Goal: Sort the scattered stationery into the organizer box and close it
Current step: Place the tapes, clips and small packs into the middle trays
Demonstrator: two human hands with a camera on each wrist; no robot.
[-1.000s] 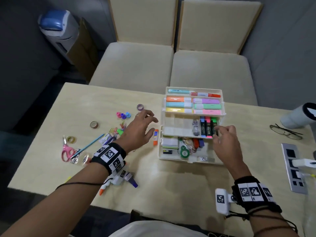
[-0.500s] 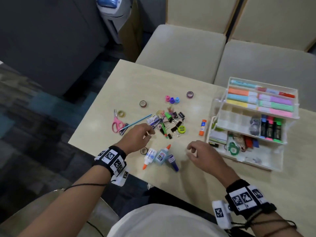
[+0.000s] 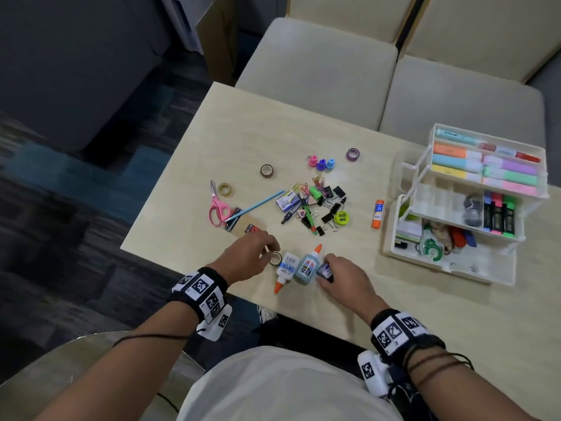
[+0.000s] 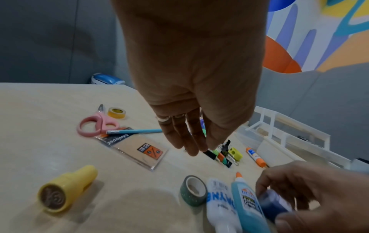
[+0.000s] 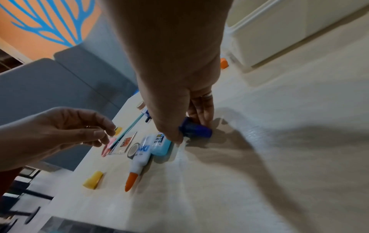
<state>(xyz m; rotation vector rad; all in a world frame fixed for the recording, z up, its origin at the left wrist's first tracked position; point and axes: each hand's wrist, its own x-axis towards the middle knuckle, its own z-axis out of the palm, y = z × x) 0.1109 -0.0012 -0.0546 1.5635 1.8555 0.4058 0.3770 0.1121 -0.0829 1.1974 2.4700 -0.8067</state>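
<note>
Three glue bottles lie side by side near the table's front edge: a white one (image 3: pixel 285 270), a light blue one (image 3: pixel 306 267) and a small dark blue one (image 3: pixel 324 272). My right hand (image 3: pixel 329 265) grips the dark blue bottle (image 5: pixel 196 128) between thumb and fingers. My left hand (image 3: pixel 268 252) hovers with relaxed fingers over a green tape roll (image 4: pixel 193 190), holding nothing. The white organizer box (image 3: pixel 449 268) stands open at the right, with highlighters in its top tier and markers below.
An orange glue stick (image 3: pixel 377 214) lies left of the box. A heap of clips and pens (image 3: pixel 318 208) fills mid-table. Pink scissors (image 3: pixel 217 208), a blue pencil, an envelopes pack (image 3: pixel 243 226), tape rolls (image 3: pixel 267 171) and small stamps (image 3: pixel 320 163) lie beyond. A yellow stamp (image 4: pixel 66 189) sits front left.
Both hands left the box and came to the table's front edge. My right hand took hold of the dark blue bottle; my left hand slid right to the tape roll.
</note>
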